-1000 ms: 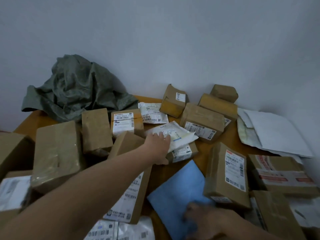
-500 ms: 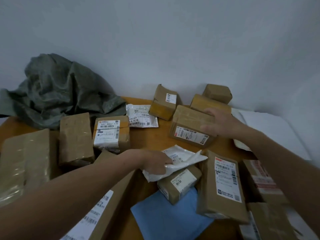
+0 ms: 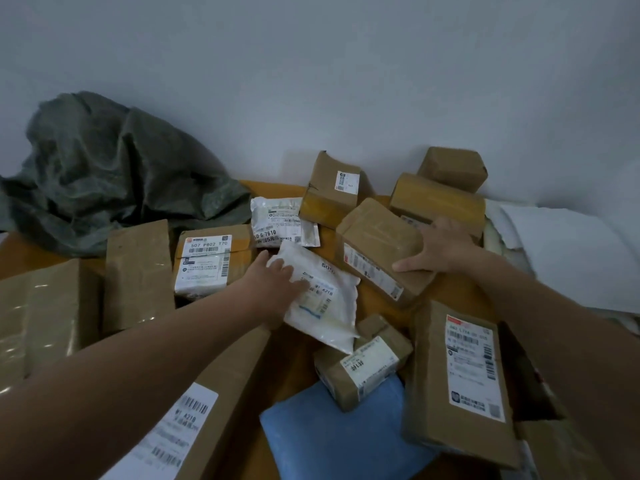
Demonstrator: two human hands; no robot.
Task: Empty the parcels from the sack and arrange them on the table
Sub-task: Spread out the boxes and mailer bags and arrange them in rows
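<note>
The left hand [image 3: 277, 277] is lying palm-down on a white mailer bag [image 3: 325, 317], fingers fairly straight and pressing it onto the table [image 3: 379, 311]. The right hand [image 3: 441, 249] is clasping a brown box [image 3: 374, 237], thumb along its near edge and fingers curled over the top. A labelled carton [image 3: 207, 265] is sitting just left of the left hand, and the crumpled grey-green sack [image 3: 104, 174] is lying beyond that, well apart from both hands.

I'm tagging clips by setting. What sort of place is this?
Likely an informal parcel-sorting spot in a plain room: labelled cardboard parcels spread over a wooden table against a bare wall, with a crumpled grey-green sack at the back left.
</note>
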